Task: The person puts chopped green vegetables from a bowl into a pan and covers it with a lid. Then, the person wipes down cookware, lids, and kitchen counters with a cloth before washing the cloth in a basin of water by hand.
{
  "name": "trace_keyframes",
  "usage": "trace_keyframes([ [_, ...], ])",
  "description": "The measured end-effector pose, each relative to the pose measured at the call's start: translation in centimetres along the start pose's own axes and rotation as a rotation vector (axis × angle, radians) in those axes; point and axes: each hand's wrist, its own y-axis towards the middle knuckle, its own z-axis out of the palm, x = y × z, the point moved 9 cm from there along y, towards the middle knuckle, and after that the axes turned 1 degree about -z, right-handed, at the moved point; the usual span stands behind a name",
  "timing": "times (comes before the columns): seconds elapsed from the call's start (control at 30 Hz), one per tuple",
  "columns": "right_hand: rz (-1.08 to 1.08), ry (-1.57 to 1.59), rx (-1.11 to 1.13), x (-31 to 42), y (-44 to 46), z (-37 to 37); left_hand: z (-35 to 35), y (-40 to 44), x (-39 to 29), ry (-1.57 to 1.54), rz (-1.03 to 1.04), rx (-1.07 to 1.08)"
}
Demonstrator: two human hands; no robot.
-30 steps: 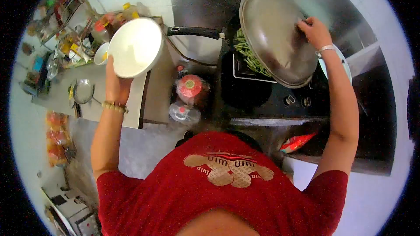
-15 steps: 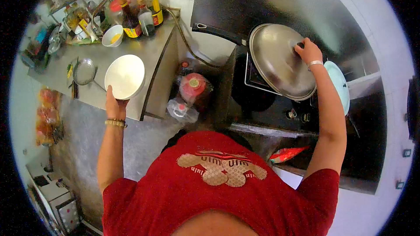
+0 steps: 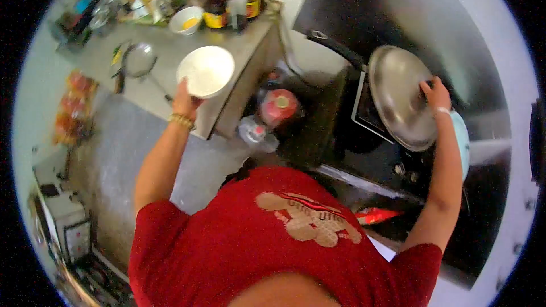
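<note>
My left hand (image 3: 186, 102) grips the near rim of a white bowl (image 3: 206, 71), its pale inside facing up, held over the edge of the metal counter (image 3: 250, 40). What the bowl contains, if anything, I cannot make out. On the right, my right hand (image 3: 437, 95) has its fingers closed round the dark knob of a large steel pan lid (image 3: 398, 94). The lid lies over a pan whose black handle (image 3: 338, 48) points up and left. Beneath the pan is the dark cooktop (image 3: 364, 142). The pan's inside is hidden by the lid.
A skimmer (image 3: 140, 60) lies on the counter. Behind stand a small bowl with something yellow (image 3: 186, 20) and several sauce bottles (image 3: 214, 5). Plastic jugs (image 3: 278, 107) sit on the floor between counter and stove. A pale blue-green lid or dish (image 3: 460, 142) is right of the pan.
The whole view has swung, so counter and stove appear shifted to the right. Both hands keep their holds on the bowl and the lid knob.
</note>
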Motion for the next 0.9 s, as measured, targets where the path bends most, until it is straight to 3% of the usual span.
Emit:
trace_keyframes([
  [0.07, 0.000, 0.019, 0.053, 0.9, -0.2, -0.7, 0.8, 0.0, -0.5, 0.013, -0.024, -0.091],
  [0.13, -0.031, -0.033, -0.132, 1.3, -0.8, -1.9, 0.3, 2.0, -0.7, 0.035, 0.001, -0.076],
  [0.43, -0.203, 0.127, -0.378, 5.4, -10.2, -8.2, -1.1, 5.1, -2.8, 0.232, 0.048, -0.195],
  [0.57, -0.145, 0.133, -0.312, 7.3, -15.4, -8.4, -2.8, 7.8, -3.6, 0.368, 0.136, -0.241],
  [0.63, -0.104, 0.396, -0.348, 7.7, -18.1, -8.0, -3.8, 10.0, -3.2, 0.342, 0.125, -0.183],
  [0.7, -0.095, 0.446, -0.364, 9.0, -20.0, -7.7, -4.0, 11.8, -3.0, 0.309, 0.114, -0.132],
  [0.8, -0.092, 0.507, -0.363, 9.9, -22.5, -6.3, -5.2, 12.3, -3.4, 0.406, 0.061, -0.201],
  [0.9, -0.176, 0.531, -0.344, 12.2, -24.1, -5.0, -5.5, 13.3, -4.1, 0.670, 0.179, -0.186],
])
